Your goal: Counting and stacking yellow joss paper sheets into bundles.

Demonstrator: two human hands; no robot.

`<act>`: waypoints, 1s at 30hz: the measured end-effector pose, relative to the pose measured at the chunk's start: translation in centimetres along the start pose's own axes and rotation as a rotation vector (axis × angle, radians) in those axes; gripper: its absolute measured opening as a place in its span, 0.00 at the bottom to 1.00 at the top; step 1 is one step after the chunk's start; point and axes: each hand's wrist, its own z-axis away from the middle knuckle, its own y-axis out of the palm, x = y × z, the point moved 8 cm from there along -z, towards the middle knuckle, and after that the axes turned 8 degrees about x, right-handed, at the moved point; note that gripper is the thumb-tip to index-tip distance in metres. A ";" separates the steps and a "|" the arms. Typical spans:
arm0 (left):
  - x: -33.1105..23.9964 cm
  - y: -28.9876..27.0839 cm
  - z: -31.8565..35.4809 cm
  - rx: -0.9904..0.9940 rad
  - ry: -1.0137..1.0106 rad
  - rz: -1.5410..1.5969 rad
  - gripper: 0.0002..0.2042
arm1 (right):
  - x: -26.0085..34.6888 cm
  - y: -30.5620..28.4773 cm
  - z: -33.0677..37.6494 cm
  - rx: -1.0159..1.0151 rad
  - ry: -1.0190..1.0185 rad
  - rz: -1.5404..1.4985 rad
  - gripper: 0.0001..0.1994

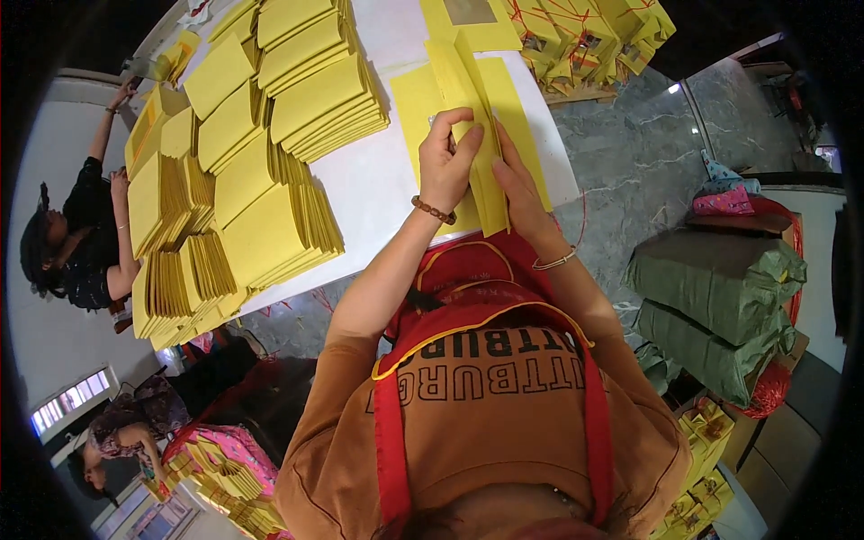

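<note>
Over the near right part of the white table (358, 198) I hold a folded yellow card (466, 90), its long panels standing up in creased ridges. My left hand (447, 162) is closed on its left side, with the index finger bent and the thumb against the ridge. My right hand (525, 196) grips the card's right side, fingers straight along it and thumb near the fold; part of these fingers is hidden. Beneath lies a flat yellow sheet (515, 99). Another yellow card with a pale window (472, 11) lies farther off.
Several stacks of folded yellow cards (261, 220) cover the table's left side. Yellow bundles tied with red string (585, 40) stand at the far right. Green wrapped bales (711, 283) are on the right. One co-worker (81, 229) is beyond the stacks, another (135, 432) at lower left.
</note>
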 end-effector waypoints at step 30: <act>0.3 0.1 0.1 0.021 0.017 -0.003 0.10 | -0.7 -0.1 0.0 -0.017 0.025 -0.047 0.30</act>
